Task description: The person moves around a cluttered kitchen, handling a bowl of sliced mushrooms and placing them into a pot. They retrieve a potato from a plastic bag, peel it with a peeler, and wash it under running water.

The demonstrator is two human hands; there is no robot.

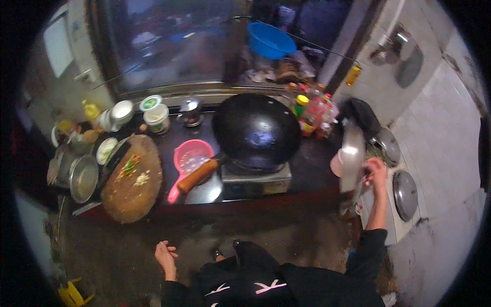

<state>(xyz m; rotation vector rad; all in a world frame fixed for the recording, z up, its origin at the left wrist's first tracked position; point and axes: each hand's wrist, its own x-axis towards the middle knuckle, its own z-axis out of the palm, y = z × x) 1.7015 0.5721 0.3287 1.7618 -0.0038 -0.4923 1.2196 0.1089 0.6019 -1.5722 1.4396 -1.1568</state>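
Note:
My right hand [375, 172] reaches over the right side counter, its fingers curled close to a metal pan or pot with a shiny inner wall [351, 153]; whether it grips anything is too blurred to tell. My left hand [165, 253] hangs in front of the counter, fingers loosely bent, holding nothing. A black wok [257, 130] with a wooden handle [197, 176] rests on a gas stove [276, 182]. Left of it stands a pink plastic ladle [177, 155] with pale contents. Chopped green and orange pieces [130, 167] and pale minced bits [142, 179] lie on a round wooden chopping board [130, 203].
Sauce bottles [316, 111] crowd behind the wok's right side. Metal lids [405, 195] lie at the right. Bowls [122, 111], a white tub [156, 119] and a metal basin [83, 178] stand left. A yellow stool [74, 293] is on the floor.

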